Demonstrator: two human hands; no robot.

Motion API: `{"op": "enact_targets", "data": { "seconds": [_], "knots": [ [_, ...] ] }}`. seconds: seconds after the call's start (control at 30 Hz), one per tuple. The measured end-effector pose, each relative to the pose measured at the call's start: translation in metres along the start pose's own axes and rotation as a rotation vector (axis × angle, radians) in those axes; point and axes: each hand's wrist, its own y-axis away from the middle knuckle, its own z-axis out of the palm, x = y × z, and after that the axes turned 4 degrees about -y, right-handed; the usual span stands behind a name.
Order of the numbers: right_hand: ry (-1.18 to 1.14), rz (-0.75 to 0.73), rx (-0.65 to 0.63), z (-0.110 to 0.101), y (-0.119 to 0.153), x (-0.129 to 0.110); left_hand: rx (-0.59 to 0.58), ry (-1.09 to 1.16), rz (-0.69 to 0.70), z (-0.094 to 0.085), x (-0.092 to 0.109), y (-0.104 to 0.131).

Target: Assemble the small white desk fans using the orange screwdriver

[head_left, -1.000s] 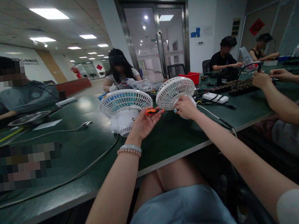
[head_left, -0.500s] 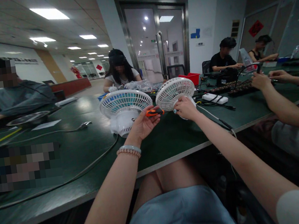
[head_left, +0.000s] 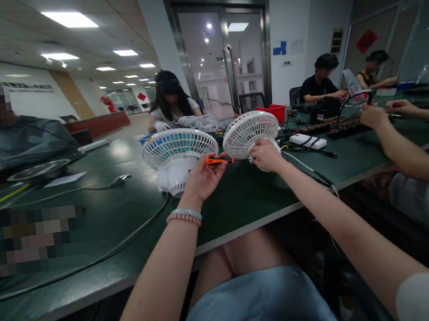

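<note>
My left hand point(head_left: 205, 178) is closed round the orange and black handle of a screwdriver point(head_left: 219, 160), whose thin shaft points right. At the shaft's far end, my right hand point(head_left: 267, 154) pinches a small light-blue piece point(head_left: 251, 160); its kind is too small to tell. Behind my left hand, a white fan point(head_left: 174, 173) lies with its slotted grille tilted upward and blue showing inside. A second white fan point(head_left: 249, 130) stands behind my right hand, which hides part of its base. I cannot tell whether the right hand touches that fan.
A cable point(head_left: 130, 240) runs along the green table point(head_left: 103, 217) on the left, near a metal dish point(head_left: 40, 172). To the right lie a white power brick point(head_left: 307, 141) and several cables. A red bin point(head_left: 277, 112) stands behind the fans. A co-worker's hands point(head_left: 374, 115) work at the right.
The screwdriver has turned slightly in my left hand, and the fingers have shifted on its handle. My right hand stays almost in place.
</note>
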Motion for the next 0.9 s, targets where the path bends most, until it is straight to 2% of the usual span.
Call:
{"op": "enact_targets", "data": {
  "seconds": [0.17,0.4,0.53,0.7,0.9],
  "knots": [
    [0.000,-0.002,0.000,-0.001,0.001,0.000,-0.064,0.008,0.000,0.006,0.001,0.004],
    [0.002,0.002,-0.007,-0.001,0.000,0.000,-0.029,0.026,-0.041,0.006,0.003,0.004],
    [0.004,-0.001,-0.003,0.001,0.000,0.002,-0.047,0.065,-0.064,0.003,0.004,0.003],
    [0.002,-0.006,-0.003,0.001,0.000,0.002,-0.044,0.063,0.002,0.000,0.004,0.001],
    [-0.002,0.005,-0.005,0.000,0.001,0.000,0.022,0.061,0.040,-0.003,0.002,-0.003]
  ]
}}
